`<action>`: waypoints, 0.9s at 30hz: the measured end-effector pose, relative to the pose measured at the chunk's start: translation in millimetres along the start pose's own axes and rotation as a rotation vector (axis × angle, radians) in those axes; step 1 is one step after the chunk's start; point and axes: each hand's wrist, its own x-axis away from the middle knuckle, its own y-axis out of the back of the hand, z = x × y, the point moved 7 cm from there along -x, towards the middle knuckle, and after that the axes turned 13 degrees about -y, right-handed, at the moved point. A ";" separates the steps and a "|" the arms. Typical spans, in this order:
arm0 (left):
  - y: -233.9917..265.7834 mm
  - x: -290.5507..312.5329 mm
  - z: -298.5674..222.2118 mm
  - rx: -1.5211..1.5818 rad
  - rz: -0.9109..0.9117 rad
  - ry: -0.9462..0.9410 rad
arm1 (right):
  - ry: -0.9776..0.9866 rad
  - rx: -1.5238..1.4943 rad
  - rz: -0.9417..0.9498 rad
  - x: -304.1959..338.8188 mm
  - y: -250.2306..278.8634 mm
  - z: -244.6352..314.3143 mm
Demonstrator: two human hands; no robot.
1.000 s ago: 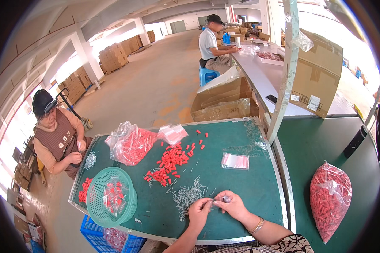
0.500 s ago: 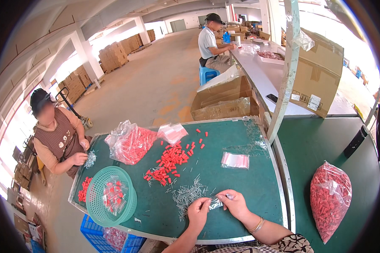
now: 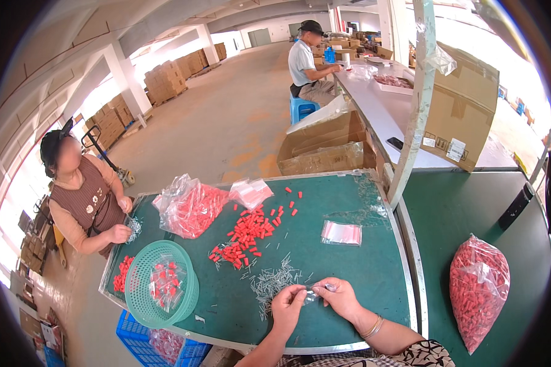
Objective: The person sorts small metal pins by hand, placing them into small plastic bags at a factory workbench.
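Between my two hands, low over the green table (image 3: 361, 287), is a small clear plastic bag (image 3: 311, 298). My left hand (image 3: 287, 309) pinches one side of it with thumb and forefinger. The other side is gripped by my right hand (image 3: 341, 299), fingers closed. Just left of my hands lies a loose heap of thin silver screws or pins (image 3: 268, 287); their exact kind is too small to tell. Beyond it spreads a pile of short red plastic plugs (image 3: 248, 236). A flat stack of clear bags (image 3: 341, 233) sits farther off, toward the table's right side.
A green mesh basket (image 3: 193, 284) holding filled bags stands at left, beside a red heap (image 3: 122, 274). Behind are a large bag of red plugs (image 3: 196, 211) and more flat bags (image 3: 251, 193). A co-worker (image 3: 86, 199) handles silver pieces. Another red-filled bag (image 3: 479, 287) lies right, past a post (image 3: 417, 116).
The small bag between my fingers has crumpled and tilted; my hands have barely moved. The co-worker at left has raised and turned their head, and their hands have shifted.
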 end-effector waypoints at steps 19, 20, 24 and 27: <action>-3.4 2.3 9.9 -0.068 0.118 0.096 | 0.106 0.195 -0.048 9.8 -4.2 18.0; -2.4 2.5 12.1 -0.064 0.117 0.093 | 0.106 0.196 -0.047 10.7 -4.8 19.1; -2.8 2.5 12.1 -0.065 0.121 0.083 | 0.110 0.313 -0.083 11.6 -5.0 17.0; -2.7 3.4 14.0 -0.057 0.110 0.089 | 0.141 0.322 -0.104 13.7 -6.0 19.6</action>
